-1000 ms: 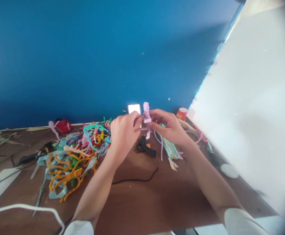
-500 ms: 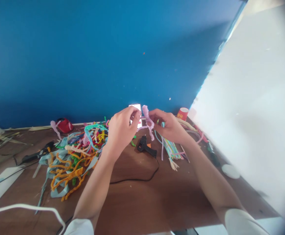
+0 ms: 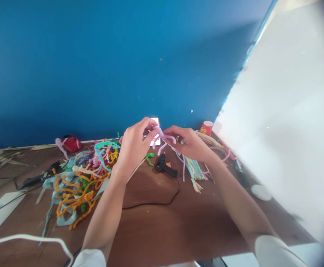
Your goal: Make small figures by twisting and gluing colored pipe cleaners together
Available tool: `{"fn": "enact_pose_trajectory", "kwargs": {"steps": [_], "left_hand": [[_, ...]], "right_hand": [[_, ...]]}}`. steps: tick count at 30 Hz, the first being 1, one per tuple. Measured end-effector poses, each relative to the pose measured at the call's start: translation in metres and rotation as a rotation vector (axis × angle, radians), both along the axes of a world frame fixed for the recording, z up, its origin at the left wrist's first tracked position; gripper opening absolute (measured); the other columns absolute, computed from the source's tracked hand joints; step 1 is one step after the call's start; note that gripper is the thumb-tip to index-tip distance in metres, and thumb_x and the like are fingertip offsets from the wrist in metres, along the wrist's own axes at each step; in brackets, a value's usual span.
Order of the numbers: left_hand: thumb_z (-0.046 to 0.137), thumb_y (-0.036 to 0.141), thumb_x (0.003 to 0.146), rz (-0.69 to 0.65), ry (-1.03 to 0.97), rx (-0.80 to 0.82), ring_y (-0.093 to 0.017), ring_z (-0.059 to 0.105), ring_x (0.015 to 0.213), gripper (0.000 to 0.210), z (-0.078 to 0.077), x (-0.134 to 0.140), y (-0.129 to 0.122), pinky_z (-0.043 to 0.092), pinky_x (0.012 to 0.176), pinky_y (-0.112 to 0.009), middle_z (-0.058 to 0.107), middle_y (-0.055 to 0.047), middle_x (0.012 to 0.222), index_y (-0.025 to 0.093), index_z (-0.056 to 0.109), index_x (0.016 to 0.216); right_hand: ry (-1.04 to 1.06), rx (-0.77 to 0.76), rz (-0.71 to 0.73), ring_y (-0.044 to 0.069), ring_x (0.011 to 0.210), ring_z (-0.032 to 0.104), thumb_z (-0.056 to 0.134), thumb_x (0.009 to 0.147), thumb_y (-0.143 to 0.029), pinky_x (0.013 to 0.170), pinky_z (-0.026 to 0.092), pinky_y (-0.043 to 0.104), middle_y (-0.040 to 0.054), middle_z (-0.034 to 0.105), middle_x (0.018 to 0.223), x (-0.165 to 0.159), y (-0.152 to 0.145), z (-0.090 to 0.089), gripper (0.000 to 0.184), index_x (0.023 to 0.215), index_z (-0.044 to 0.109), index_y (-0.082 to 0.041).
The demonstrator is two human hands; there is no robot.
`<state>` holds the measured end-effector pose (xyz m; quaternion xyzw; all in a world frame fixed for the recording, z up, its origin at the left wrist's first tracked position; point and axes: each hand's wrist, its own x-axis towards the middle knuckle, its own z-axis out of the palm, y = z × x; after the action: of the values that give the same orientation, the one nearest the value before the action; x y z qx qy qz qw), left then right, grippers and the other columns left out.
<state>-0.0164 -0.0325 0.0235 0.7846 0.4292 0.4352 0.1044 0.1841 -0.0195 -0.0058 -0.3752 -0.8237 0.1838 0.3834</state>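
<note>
A lilac pipe-cleaner shape (image 3: 164, 136) with several thin bent legs is held up in the air over the table. My left hand (image 3: 135, 144) pinches its left end between thumb and fingers. On the other side, my right hand (image 3: 192, 144) has its fingertips closed on the right part of the shape, one leg passing by the thumb. Behind the shape stands a phone (image 3: 156, 141) with a bright screen, partly covered by my left hand. Below the hands lies a black glue gun (image 3: 165, 166) with an orange trigger.
On the left is a tangled heap of coloured pipe cleaners (image 3: 91, 198). A bundle of pale pipe cleaners (image 3: 195, 170) lies right, near a red paper cup (image 3: 206, 128). A second black tool (image 3: 41, 178), a red object (image 3: 72, 143) and a white cable (image 3: 30, 238) are left. A blue wall rises behind.
The lilac shape has turned from upright to lying sideways, its legs now pointing right and down. My left hand has taken its end, and my right fingers have come in closer.
</note>
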Motion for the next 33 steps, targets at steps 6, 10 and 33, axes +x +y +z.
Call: {"fn": "enact_pose_trajectory", "kwargs": {"steps": [6,10,33], "left_hand": [[0.057,0.029,0.091,0.06,0.074,-0.05,-0.013,0.062,0.075,0.01,-0.001,-0.008,0.006,0.041,0.065,-0.025,0.071,0.001,0.085,0.022,0.065,0.092],[0.057,0.03,0.091,0.09,0.137,-0.065,-0.014,0.062,0.074,0.012,-0.003,-0.013,0.011,0.04,0.065,-0.026,0.071,0.001,0.082,0.023,0.067,0.093],[0.046,0.039,0.09,0.638,0.426,-0.287,-0.04,0.067,0.096,0.048,-0.016,-0.053,0.041,0.049,0.076,-0.048,0.072,-0.02,0.11,0.019,0.054,0.133]], "right_hand": [[0.058,0.005,-0.141,0.011,0.068,0.058,0.054,0.091,-0.027,0.064,0.043,0.026,0.0007,0.071,0.085,0.008,0.016,-0.007,0.017,0.098,0.068,-0.02],[0.033,-0.001,-0.267,0.013,0.07,0.058,0.054,0.087,-0.026,0.067,0.042,0.027,0.001,0.07,0.081,0.014,0.029,-0.015,0.015,0.089,0.068,-0.019],[-0.631,-0.461,-0.717,0.035,0.104,0.067,0.062,0.078,-0.022,0.087,0.049,0.043,0.0183,0.073,0.103,0.062,0.096,-0.094,0.02,0.092,0.075,-0.016]]}}
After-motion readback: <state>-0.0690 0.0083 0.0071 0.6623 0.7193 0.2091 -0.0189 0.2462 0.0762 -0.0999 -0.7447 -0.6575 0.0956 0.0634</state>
